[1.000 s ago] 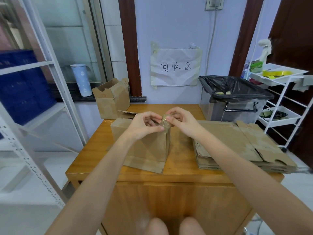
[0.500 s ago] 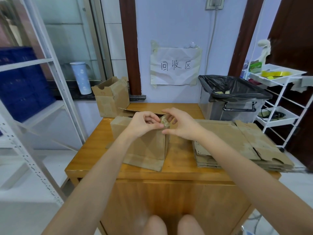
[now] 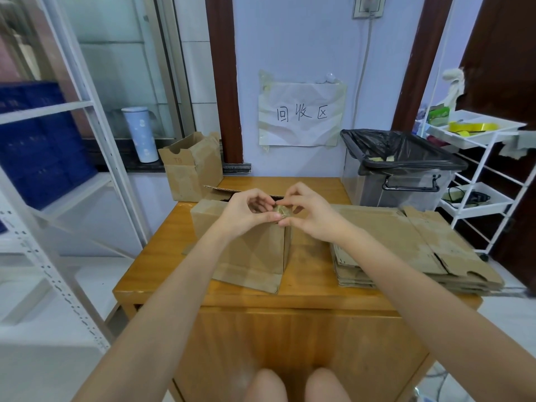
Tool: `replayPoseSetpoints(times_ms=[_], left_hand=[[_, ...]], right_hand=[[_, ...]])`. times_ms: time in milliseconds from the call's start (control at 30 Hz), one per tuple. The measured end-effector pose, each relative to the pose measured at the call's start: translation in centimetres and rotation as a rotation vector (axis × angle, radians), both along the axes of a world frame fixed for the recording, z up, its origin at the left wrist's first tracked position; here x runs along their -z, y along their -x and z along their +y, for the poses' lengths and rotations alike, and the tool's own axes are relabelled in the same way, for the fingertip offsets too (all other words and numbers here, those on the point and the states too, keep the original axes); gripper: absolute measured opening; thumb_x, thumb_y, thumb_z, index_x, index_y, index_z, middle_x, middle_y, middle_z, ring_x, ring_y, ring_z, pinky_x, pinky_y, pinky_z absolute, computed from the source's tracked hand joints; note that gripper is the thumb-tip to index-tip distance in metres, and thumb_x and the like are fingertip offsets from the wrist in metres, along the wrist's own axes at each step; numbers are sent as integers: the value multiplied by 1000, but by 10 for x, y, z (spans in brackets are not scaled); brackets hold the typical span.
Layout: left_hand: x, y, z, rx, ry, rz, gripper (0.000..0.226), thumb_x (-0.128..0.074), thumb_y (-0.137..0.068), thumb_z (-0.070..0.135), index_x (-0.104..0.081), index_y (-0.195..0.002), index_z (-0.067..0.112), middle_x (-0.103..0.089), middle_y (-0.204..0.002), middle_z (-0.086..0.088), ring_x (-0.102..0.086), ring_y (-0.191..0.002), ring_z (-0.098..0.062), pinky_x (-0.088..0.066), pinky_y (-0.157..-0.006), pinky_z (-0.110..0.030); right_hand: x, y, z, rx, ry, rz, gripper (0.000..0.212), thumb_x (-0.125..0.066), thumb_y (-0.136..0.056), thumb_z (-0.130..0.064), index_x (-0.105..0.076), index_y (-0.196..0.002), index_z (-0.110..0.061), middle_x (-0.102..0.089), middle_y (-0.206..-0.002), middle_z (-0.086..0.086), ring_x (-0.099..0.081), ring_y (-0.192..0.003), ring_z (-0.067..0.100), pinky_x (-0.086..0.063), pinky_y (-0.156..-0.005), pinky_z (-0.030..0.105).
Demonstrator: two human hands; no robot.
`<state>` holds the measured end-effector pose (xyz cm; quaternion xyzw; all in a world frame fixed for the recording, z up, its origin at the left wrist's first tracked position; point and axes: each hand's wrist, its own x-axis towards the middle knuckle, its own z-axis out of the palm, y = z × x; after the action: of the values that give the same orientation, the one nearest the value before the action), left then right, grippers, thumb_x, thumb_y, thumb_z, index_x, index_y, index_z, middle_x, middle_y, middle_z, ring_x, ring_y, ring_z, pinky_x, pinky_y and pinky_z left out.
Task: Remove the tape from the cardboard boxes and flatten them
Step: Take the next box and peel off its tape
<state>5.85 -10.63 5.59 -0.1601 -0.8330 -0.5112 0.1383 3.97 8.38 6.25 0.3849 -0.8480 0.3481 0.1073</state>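
Observation:
An upright brown cardboard box (image 3: 255, 250) stands on the wooden table (image 3: 307, 280), its top flaps open. Above its near right top corner, my left hand (image 3: 246, 213) and my right hand (image 3: 310, 211) meet and both pinch a small crumpled wad of clear tape (image 3: 282, 211) between thumbs and fingertips. A second open cardboard box (image 3: 190, 166) stands at the table's far left corner. A stack of flattened boxes (image 3: 412, 248) lies on the right side of the table.
A clear bin lined with a black bag (image 3: 403, 166) sits at the table's far right. A white wire cart (image 3: 478, 169) stands to the right, a white metal shelf (image 3: 58, 169) to the left. A paper sign (image 3: 301, 114) hangs on the wall.
Both hands have stayed together over the box, working the tape wad between the fingertips. The box has not moved.

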Motion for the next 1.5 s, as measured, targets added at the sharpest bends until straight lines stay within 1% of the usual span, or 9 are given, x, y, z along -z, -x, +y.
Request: replayPoseSetpoints(times_ms=[200,367,433,500,700,1000,1100,1367,1500], left_hand=[[4,6,0,-8,38,4,19,-80,-76,16,-64,-85,12,-64,-81,5,-56,-68,4,-44,-68,-11],[2,10,4,6,-24,-105,9,-56,-91,20,-64,-87,21,-63,-88,7,-58,-87,-8,-43,-82,-22],[4,13,2,-43,264,-30,19,-48,-83,22,-63,-92,25,-59,-97,9,-54,-98,-11,-41,-88,-28],[8,15,3,-62,472,69,24,-44,-89,11,-63,-103,16,-55,-102,9,-49,-105,-16,-38,-92,-32],[16,17,8,-124,634,308,32,-40,-92,-4,-61,-111,9,-58,-110,-2,-46,-102,-20,-36,-86,-31],[17,18,17,-181,700,351,28,-39,-94,0,-60,-111,9,-58,-111,-4,-47,-103,-21,-32,-83,-27],[18,19,16,-204,713,345,29,-40,-94,0,-59,-112,10,-57,-113,-3,-47,-104,-21,-33,-86,-28],[18,19,19,-221,706,341,29,-40,-93,-1,-60,-110,11,-58,-112,-3,-48,-102,-20,-34,-85,-28],[19,21,18,-233,707,344,30,-40,-92,-2,-60,-110,12,-57,-111,-2,-47,-102,-19,-33,-83,-26]], right_hand=[[2,3,-3,-22,16,8,33,-69,-85,-9,-65,-118,-10,-57,-103,2,-56,-93,16,-44,-84,20],[10,7,-2,51,18,46,37,-61,-90,-7,-59,-127,-9,-56,-112,0,-55,-102,17,-44,-96,35],[11,7,0,37,25,84,40,-60,-90,-5,-56,-130,-10,-54,-111,-5,-53,-103,11,-43,-97,33],[13,7,3,26,20,148,36,-60,-89,-4,-58,-125,-10,-56,-108,-5,-54,-99,12,-45,-93,33],[26,5,12,71,78,374,26,-73,-81,-11,-65,-105,-8,-61,-97,3,-57,-89,16,-53,-76,38],[52,-6,18,117,113,705,18,-71,-82,-14,-65,-90,2,-61,-86,12,-53,-78,22,-46,-66,27],[65,-10,20,130,142,661,19,-73,-82,-14,-66,-92,2,-62,-88,12,-54,-79,22,-48,-67,27],[62,-13,17,160,58,566,29,-49,-93,-20,-67,-105,-1,-60,-89,9,-56,-80,22,-52,-61,32],[60,-18,11,252,-30,536,32,-58,-83,5,-63,-114,-4,-56,-94,12,-55,-80,25,-50,-53,34]])
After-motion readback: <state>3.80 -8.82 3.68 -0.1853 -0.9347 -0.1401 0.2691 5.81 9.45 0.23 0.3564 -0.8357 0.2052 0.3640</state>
